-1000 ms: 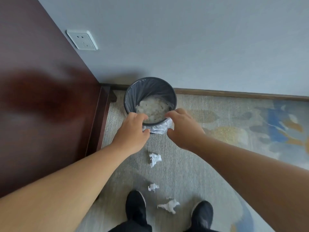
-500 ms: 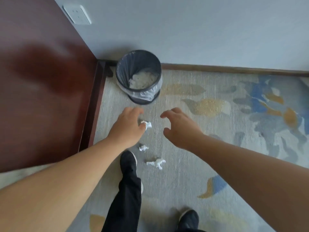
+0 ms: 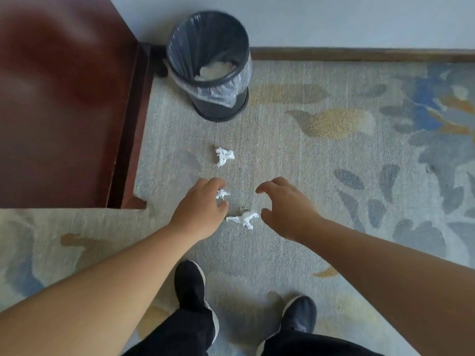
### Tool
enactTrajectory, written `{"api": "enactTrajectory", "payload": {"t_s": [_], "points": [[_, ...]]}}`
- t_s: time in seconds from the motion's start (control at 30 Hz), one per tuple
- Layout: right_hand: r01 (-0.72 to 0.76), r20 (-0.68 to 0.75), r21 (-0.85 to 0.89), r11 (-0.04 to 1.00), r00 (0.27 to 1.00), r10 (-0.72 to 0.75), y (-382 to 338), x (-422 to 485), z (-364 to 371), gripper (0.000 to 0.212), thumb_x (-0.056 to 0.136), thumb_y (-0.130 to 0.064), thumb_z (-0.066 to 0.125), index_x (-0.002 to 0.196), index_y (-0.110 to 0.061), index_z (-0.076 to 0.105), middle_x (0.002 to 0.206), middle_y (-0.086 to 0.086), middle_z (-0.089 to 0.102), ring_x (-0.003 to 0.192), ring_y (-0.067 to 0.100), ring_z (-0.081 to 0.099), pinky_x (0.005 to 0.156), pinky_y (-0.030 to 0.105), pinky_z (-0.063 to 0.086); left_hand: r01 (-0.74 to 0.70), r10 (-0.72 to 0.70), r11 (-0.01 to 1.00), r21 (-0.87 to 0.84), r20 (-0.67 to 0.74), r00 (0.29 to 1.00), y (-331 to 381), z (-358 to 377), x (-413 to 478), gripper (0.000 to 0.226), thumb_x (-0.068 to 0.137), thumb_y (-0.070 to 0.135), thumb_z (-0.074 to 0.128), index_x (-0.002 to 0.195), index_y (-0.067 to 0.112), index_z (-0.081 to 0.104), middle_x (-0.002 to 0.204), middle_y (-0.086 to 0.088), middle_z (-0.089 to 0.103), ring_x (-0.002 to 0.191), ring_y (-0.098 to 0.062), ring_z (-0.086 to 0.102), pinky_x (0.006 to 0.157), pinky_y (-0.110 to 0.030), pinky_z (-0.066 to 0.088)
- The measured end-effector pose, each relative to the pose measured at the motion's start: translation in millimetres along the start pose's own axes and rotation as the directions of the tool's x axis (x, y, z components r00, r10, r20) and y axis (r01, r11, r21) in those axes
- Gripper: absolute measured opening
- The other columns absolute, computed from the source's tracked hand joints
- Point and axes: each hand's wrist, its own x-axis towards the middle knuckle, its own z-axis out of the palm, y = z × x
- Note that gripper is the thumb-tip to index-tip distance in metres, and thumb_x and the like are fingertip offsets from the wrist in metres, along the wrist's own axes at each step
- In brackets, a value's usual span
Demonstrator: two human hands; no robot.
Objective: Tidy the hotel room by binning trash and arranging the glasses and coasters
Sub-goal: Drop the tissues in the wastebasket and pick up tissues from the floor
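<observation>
A black waste bin [image 3: 221, 109] with a clear liner stands on the carpet against the wall, white tissue inside it. Three crumpled white tissues lie on the carpet in front of it: one farthest from me [image 3: 225, 155], a small one [image 3: 222, 194] and a longer one [image 3: 244, 217]. My left hand [image 3: 201, 209] hovers with curled, spread fingers, the small tissue showing between thumb and fingers; I cannot see it pinched. My right hand [image 3: 285, 209] is open, its thumb just right of the longer tissue.
A dark red wooden cabinet [image 3: 64, 98] fills the left side, its corner close to my left hand. A wooden skirting board [image 3: 359, 53] runs along the wall. My black shoes [image 3: 191, 286] stand on the patterned carpet [image 3: 334, 150] below the tissues.
Both hands have let go of the bin liner and drawn back. I have stepped away from the bin, and the hands now hover over the two nearer tissues.
</observation>
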Motion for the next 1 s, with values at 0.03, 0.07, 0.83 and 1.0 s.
{"api": "enactTrajectory", "payload": {"t_s": [0.03, 0.07, 0.83, 1.0], "points": [[-0.01, 0.005, -0.001, 1.0, 1.0, 0.01, 5.7, 7.5, 17.3, 0.048, 0.091, -0.022, 0.058, 0.136, -0.029, 0.046, 0.141, -0.005, 0.042, 0.125, 0.018, 0.047, 0.092, 0.032, 0.047, -0.005, 0.005, 1.0, -0.001, 0.006, 1.0, -11.0, 14.0, 7.9, 0.039, 0.097, 0.027, 0.05, 0.135, 0.025, 0.043, 0.134, -0.001, 0.044, 0.115, -0.018, 0.051, 0.091, -0.035, 0.047], [-0.019, 0.005, 0.0, 1.0, 1.0, 0.019, 12.4, 16.2, 34.8, 0.048, 0.09, -0.022, 0.058, 0.136, -0.029, 0.046, 0.14, -0.005, 0.042, 0.124, 0.018, 0.047, 0.09, 0.032, 0.047, -0.018, 0.018, 1.0, 0.01, 0.014, 1.0, -22.9, 28.3, 18.0, 0.039, 0.097, 0.027, 0.049, 0.134, 0.025, 0.043, 0.134, -0.001, 0.044, 0.113, -0.018, 0.052, 0.09, -0.035, 0.048], [-0.042, 0.025, -0.1, 0.994, 0.999, 0.045, 97.9, 146.7, 237.0, 0.054, 0.087, -0.03, 0.064, 0.136, -0.032, 0.042, 0.138, -0.004, 0.042, 0.122, 0.02, 0.044, 0.09, 0.036, 0.05, -0.096, 0.104, 0.971, 0.22, -0.024, 0.994, -162.7, 194.1, 172.3, 0.031, 0.092, 0.016, 0.056, 0.122, 0.024, 0.052, 0.121, -0.003, 0.04, 0.073, -0.016, 0.053, 0.054, -0.028, 0.045], [-0.035, 0.037, -0.132, 0.991, 0.998, 0.041, 98.7, 150.9, 241.9, 0.055, 0.086, -0.028, 0.066, 0.136, -0.032, 0.042, 0.138, -0.004, 0.04, 0.12, 0.02, 0.043, 0.088, 0.039, 0.053, -0.103, 0.104, 0.955, 0.277, 0.011, 0.994, -168.7, 198.0, 177.2, 0.012, 0.092, 0.006, 0.051, 0.102, 0.011, 0.055, 0.105, -0.006, 0.047, 0.064, -0.013, 0.045, 0.047, -0.023, 0.026]]}}
